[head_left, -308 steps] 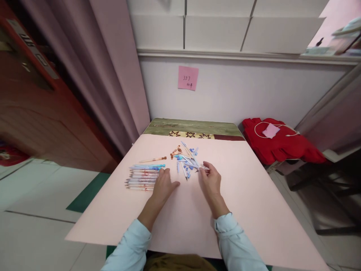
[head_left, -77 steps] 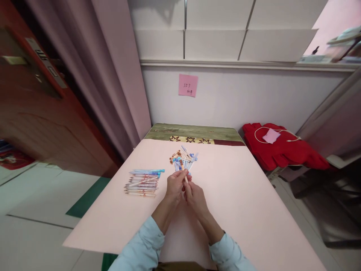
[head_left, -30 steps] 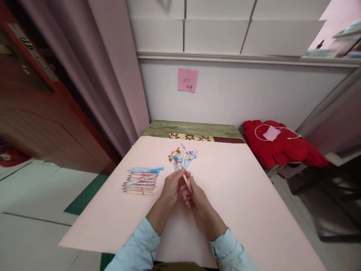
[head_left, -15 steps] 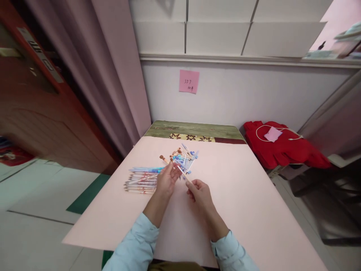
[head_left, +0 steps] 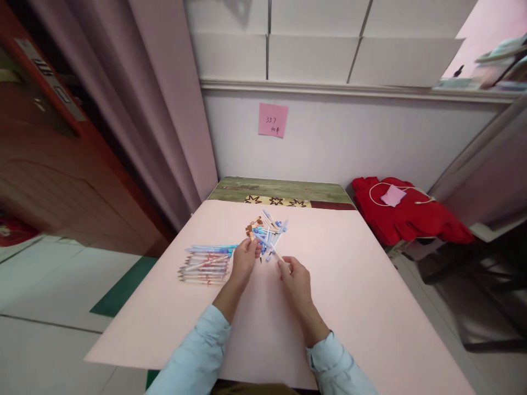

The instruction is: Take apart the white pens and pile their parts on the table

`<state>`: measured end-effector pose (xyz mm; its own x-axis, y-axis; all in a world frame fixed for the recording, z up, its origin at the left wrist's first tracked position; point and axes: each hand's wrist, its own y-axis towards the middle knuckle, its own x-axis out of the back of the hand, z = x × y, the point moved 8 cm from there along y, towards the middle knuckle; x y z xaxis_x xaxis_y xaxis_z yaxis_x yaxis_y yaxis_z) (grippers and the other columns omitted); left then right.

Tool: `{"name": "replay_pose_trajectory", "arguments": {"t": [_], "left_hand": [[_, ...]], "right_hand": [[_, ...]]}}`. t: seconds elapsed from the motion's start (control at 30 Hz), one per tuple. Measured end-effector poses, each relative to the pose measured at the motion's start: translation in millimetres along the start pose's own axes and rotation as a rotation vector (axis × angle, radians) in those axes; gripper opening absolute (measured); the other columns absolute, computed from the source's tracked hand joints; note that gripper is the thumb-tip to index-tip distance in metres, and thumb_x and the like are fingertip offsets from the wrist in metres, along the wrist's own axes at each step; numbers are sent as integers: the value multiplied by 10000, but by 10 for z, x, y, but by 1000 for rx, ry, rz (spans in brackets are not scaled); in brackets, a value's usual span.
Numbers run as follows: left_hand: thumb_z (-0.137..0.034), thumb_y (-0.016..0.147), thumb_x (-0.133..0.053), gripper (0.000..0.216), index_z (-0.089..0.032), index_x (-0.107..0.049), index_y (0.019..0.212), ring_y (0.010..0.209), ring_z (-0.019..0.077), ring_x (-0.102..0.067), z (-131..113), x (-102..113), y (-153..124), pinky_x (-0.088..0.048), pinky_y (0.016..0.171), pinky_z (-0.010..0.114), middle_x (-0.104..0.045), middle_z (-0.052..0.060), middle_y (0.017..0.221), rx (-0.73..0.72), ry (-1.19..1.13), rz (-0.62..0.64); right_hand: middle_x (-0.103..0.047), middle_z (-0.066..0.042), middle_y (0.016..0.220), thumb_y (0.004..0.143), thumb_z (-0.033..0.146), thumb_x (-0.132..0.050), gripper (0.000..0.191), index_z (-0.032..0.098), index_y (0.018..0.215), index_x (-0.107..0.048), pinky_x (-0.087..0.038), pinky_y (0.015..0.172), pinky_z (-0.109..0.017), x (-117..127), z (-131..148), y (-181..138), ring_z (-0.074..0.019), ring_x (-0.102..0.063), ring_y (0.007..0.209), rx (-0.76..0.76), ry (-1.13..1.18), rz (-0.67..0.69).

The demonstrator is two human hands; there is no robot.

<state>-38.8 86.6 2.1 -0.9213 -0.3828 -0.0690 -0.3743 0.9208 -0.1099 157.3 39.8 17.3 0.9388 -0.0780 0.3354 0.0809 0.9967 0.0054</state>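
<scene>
1. Nearest us, two pale blue sleeves (head_left: 193, 356) come up over the near edge of the pink tabletop (head_left: 362, 307), one forearm on each side of centre.
2. Right hand (head_left: 295, 278) sits just past mid-table. Thumb and fingertips are pinched together on the near end of a slim pen (head_left: 274, 253), which slants away toward 11 o'clock, its far end in among the heap ahead.
3. Left hand (head_left: 244, 260) is just beside it at 9 o'clock, the two hands a little apart. Its fingers are curled in at the near edge of the heap; from here I cannot tell whether they have closed on anything.
4. Straight ahead at 12 o'clock lies that heap: a loose pile (head_left: 267, 230) of blue-capped and brown-capped pen pieces, criss-crossed on the pink top and touching the left fingertips.
5. Off at 9 o'clock from the left hand lies a neat row (head_left: 205, 264) of pens, side by side, just beside the knuckles.
6. Further on, a strip of green patterned cloth (head_left: 280, 189) shows beyond the pink top's far edge.
7. Out at 2 o'clock, a red cloth (head_left: 411, 219) with a white cable (head_left: 376, 189) looped on it.
8. On the far wall at 12 o'clock, a pink sticky note (head_left: 273, 120); a curtain (head_left: 164, 109) hangs at 10 o'clock.
</scene>
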Motion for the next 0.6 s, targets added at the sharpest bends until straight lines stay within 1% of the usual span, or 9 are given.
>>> {"name": "replay_pose_trajectory", "arguments": {"t": [0.07, 0.13, 0.2, 0.27, 0.33, 0.4, 0.43, 0.5, 0.6], "left_hand": [[-394, 783, -645, 253, -151, -689, 841, 714, 162, -643, 0, -8, 60, -493, 711, 269, -701, 49, 752, -65, -8, -5], [-392, 778, -648, 259, -153, -688, 868, 807, 188, -661, 14, -15, 106, -490, 795, 297, -711, 60, 800, -96, -38, -4], [-376, 758, -669, 272, -162, -681, 926, 857, 200, -665, 12, -5, 135, -483, 831, 305, -715, 61, 830, -113, -74, -10], [-342, 735, -690, 294, -176, -660, 976, 850, 189, -663, -28, 17, 137, -484, 830, 299, -710, 49, 838, -138, -115, -18], [-305, 719, -692, 241, -185, -636, 920, 772, 152, -645, -101, 41, 101, -490, 781, 272, -688, 26, 819, -176, -163, -24], [-282, 715, -674, 153, -190, -582, 795, 629, 108, -580, -154, 61, 25, -483, 672, 237, -624, -16, 713, -187, -226, -43], [-278, 714, -667, 151, -192, -548, 748, 559, 91, -528, -158, 54, -25, -466, 609, 222, -570, -39, 643, -167, -263, -46], [-288, 711, -673, 189, -195, -510, 717, 459, 71, -415, -118, -31, -137, -417, 508, 205, -442, -78, 537, -74, -320, -2], [-358, 701, -725, 268, -174, -532, 729, 396, 47, -298, -19, -264, -321, -331, 418, 189, -338, -106, 487, 98, -325, 138]], "right_hand": [[-662, -16, 627, 853, 479, -506, 366, 189, 952, -705, -399, 567, -257, 7, -16, 16, -187, -605, 593, -9, -43, 0], [-660, -16, 623, 857, 466, -499, 355, 187, 931, -706, -400, 567, -255, -1, -31, 25, -187, -607, 596, -12, -56, 5], [-655, -13, 619, 858, 458, -501, 341, 190, 916, -705, -396, 559, -251, -5, -41, 24, -184, -601, 590, -10, -49, 2], [-646, -9, 610, 858, 457, -507, 338, 187, 908, -703, -391, 547, -245, -2, -53, 19, -177, -588, 575, -14, -20, -7], [-633, -6, 604, 862, 467, -506, 351, 179, 909, -700, -385, 533, -238, 1, -58, 11, -167, -569, 558, -13, 33, -18], [-614, 0, 596, 871, 486, -500, 371, 171, 905, -694, -377, 519, -230, -6, -52, 3, -153, -542, 538, -1, 90, -25], [-602, 4, 590, 876, 496, -498, 380, 169, 901, -689, -371, 510, -227, -18, -46, 0, -146, -526, 526, 6, 113, -22], [-576, 16, 578, 881, 510, -497, 387, 169, 894, -679, -359, 494, -221, -56, -35, -5, -133, -496, 505, 14, 155, -4], [-550, 29, 566, 877, 515, -507, 378, 171, 893, -663, -359, 491, -217, -136, -6, -12, -125, -479, 496, 36, 209, 48]]}}
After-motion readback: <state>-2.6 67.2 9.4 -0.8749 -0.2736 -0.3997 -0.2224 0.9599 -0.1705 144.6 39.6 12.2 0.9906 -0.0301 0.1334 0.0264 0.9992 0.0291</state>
